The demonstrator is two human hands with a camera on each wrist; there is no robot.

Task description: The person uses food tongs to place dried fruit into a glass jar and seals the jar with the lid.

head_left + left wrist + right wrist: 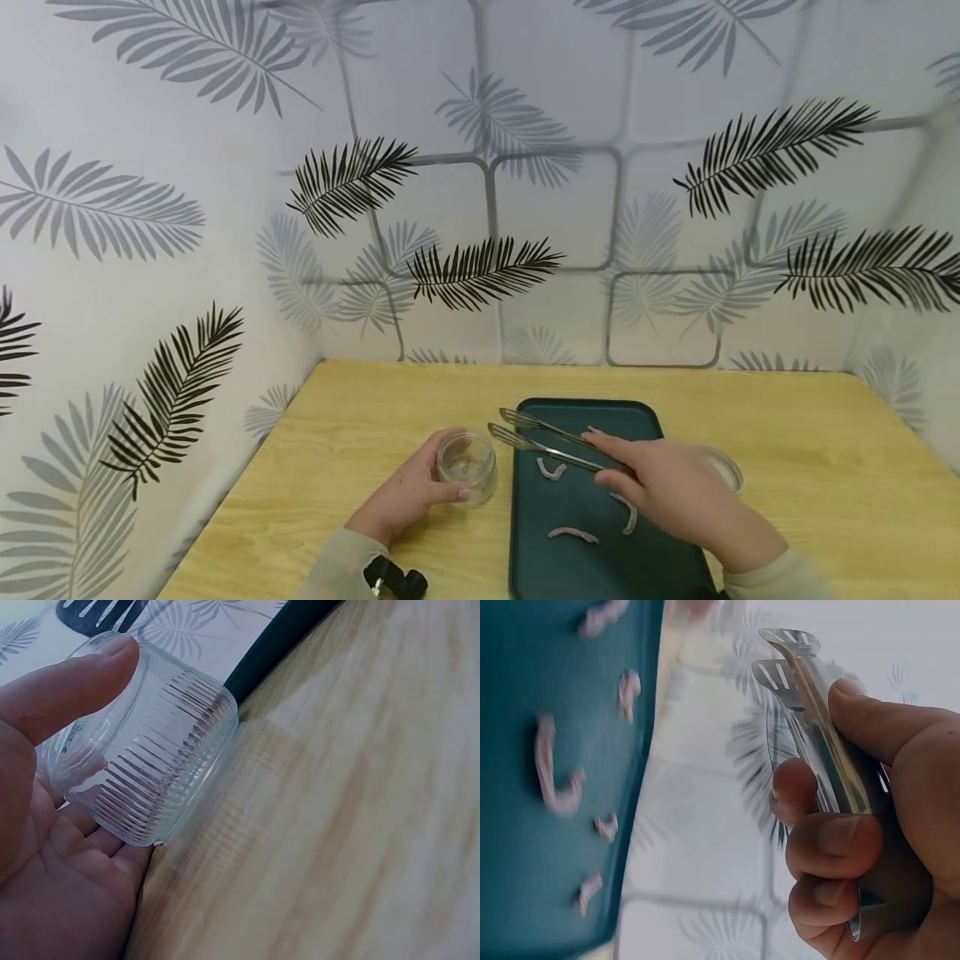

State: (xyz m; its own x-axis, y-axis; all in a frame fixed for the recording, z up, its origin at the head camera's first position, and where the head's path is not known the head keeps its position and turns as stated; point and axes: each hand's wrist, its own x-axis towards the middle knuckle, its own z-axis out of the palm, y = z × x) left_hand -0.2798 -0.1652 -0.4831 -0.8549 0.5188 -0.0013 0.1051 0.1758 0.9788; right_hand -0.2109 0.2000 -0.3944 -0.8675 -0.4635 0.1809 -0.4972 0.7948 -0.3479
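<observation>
My left hand (412, 490) holds a clear glass jar (468, 477) at the left of the tray, thumb on the near side and fingers round the far side. Ribbed lines mark the jar's wall (154, 761) in the left wrist view, where its base is right at the tabletop. Metal tongs (551, 452) with slotted tips are gripped in my right hand (678, 492), over the dark green tray (547, 504). Their tips stand apart with nothing between them, pointing toward the jar. Several pale pinkish, curved strips (573, 534) lie scattered on the tray.
A round, clear-looking lid or dish (726, 468) lies right of the tray, partly hidden by my right hand. Leaf-patterned wall covering (555, 208) rises behind the yellow wooden table (405, 392). A small black device (397, 579) sits by my left wrist.
</observation>
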